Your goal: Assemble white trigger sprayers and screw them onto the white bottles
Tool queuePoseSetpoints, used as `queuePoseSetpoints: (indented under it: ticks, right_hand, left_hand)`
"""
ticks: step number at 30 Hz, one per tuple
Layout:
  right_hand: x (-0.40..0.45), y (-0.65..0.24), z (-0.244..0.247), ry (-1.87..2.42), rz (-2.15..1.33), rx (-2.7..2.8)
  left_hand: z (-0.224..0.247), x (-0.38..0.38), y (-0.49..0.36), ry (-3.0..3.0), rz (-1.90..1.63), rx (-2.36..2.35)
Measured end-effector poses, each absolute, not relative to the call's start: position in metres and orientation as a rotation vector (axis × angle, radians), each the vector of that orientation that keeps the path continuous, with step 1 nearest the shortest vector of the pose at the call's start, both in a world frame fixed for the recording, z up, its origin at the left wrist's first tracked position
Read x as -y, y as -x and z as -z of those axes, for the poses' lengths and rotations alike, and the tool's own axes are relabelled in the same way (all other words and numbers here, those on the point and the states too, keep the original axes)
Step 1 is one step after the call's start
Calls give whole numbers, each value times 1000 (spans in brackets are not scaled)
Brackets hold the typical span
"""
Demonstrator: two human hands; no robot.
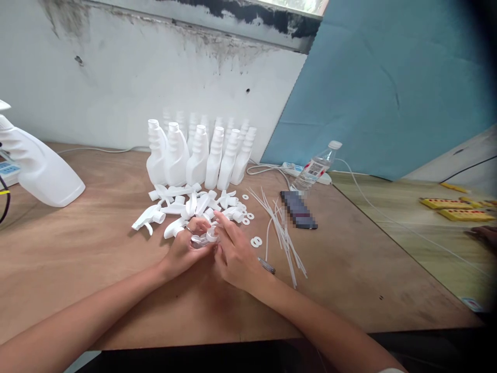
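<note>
My left hand is wrapped round a white spray trigger head, its round collar turned toward my right hand. The right fingers are bent close against that collar; whether they pinch something small there is hidden. Just beyond both hands lies a pile of white spray trigger heads. White ring washers are scattered to the right of the pile. Farther right, thin white dip tubes lie in a loose bundle. Behind the pile stand several white bottles without tops, in rows.
A tilted-looking white spray bottle is at the left. To the right are a phone, a clear water bottle, a power strip and cables. Yellow packets and another person's hand are at the far right.
</note>
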State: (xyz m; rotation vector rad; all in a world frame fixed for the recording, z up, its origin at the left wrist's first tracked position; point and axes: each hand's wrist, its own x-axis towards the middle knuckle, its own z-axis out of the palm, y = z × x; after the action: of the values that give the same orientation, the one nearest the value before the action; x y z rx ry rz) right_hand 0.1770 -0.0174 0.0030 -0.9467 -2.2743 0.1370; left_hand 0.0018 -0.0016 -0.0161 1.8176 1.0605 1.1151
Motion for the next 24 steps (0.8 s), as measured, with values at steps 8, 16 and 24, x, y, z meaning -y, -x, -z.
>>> queuePoseSetpoints:
  ticks: [8,16,24]
  right_hand:
    - [-5,-201,-11,768,-717,2124]
    - [-58,-285,-22,2124,-8,1916]
    - [-68,-315,-14,2319,-199,1856]
  left_hand:
    - [9,0,-1,-1648,-1063,-1040]
    - [6,-1,-1,-1619,-906,-1141]
    - [-1,0,-2,-1613,-892,-1142]
